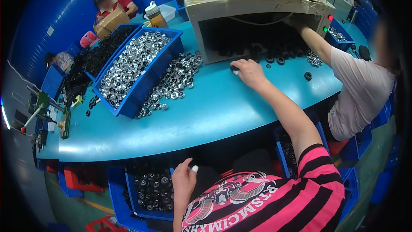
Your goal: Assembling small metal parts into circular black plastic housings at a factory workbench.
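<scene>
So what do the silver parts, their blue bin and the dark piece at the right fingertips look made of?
Silver parts: likely metal or metal-coated plastic, from mirror-like glints. Blue bin: probably moulded plastic, smooth and evenly coloured. Dark piece: perhaps rubber or plastic, from its black colour; the right hand partly hides it.

Bottle [158,19] with amber contents and white cap, far side of turquoise surface [206,114]; white tray [170,13] just behind it. Cardboard box [112,23] near a person in red top [123,1] and dark cap. Pink item [89,39] just beside the box, kind unclear. Second person [64,59] farther left, partly hidden. Person in pale shirt [362,77] at right. Green press stand [42,102] at surface's left end, red-knobbed lever [32,118]. Red stool [82,179] lower left; red crate [105,224] below, on green floor [55,197] with yellow line [95,206]. Blue wall [64,0] behind, small white plate [50,31] on it.
</scene>
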The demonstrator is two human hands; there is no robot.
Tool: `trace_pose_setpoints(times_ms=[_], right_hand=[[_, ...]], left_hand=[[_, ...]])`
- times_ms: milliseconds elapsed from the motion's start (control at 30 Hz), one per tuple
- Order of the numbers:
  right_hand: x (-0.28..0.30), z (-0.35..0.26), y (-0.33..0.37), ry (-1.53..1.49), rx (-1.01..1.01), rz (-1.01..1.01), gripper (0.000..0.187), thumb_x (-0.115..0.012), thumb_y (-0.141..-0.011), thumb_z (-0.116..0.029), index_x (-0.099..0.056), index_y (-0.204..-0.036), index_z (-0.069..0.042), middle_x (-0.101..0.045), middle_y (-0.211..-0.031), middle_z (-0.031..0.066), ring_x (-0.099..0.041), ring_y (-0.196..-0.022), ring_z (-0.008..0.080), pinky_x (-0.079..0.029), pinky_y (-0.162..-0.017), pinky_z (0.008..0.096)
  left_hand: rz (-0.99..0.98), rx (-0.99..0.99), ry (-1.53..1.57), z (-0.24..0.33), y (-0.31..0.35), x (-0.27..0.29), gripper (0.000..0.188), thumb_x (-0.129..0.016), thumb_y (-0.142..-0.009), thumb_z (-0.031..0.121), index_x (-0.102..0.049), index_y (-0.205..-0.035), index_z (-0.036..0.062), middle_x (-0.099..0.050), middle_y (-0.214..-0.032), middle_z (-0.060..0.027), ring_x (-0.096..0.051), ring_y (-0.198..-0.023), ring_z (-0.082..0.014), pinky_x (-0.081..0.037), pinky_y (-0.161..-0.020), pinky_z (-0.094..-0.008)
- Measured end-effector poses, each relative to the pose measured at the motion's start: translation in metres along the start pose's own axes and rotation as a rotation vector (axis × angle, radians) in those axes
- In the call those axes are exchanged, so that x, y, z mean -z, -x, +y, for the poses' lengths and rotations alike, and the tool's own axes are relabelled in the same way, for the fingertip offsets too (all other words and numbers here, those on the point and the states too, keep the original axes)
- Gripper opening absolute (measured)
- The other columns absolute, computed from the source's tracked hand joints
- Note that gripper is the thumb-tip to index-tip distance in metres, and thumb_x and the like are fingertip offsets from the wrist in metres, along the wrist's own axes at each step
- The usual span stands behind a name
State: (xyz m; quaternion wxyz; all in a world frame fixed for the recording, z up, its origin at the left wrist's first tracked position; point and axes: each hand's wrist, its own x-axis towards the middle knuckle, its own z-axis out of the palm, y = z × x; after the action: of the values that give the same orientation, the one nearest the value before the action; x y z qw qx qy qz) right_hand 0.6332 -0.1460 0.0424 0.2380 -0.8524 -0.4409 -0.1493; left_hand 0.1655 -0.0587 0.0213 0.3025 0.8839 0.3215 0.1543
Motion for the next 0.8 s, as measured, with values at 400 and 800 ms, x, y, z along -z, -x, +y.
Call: trace_pose_setpoints(times_ms=[400,800], right_hand=[[0.024,-0.191,0.128,-0.711,0.618,-0.362,0.056,-0.075,-0.086,-0.013,-0.056,-0.138,-0.002,-0.065,-0.108,0.0187,-0.066,-0.099,0.0369,-0.055,-0.088,0.0467],[-0.082,-0.146,-0.03,-0.343,0.281,-0.125,0.038,-0.07,-0.09,-0.009,-0.07,-0.128,-0.013,-0.063,-0.13,0.0111,-0.061,-0.115,0.0319,-0.051,-0.102,0.043]], left_hand=[[-0.013,0.213,1.251,0.035,-0.036,-0.025,0.055,-0.066,-0.1,0.001,-0.045,-0.151,-0.0039,-0.063,-0.13,-0.0138,-0.064,-0.117,-0.0191,-0.057,-0.094,-0.0313],[0.206,-0.001,0.945,0.032,-0.006,-0.006,0.057,-0.072,-0.087,-0.015,-0.055,-0.141,-0.0066,-0.054,-0.128,-0.0072,-0.061,-0.112,-0.0152,-0.055,-0.097,-0.0285]])
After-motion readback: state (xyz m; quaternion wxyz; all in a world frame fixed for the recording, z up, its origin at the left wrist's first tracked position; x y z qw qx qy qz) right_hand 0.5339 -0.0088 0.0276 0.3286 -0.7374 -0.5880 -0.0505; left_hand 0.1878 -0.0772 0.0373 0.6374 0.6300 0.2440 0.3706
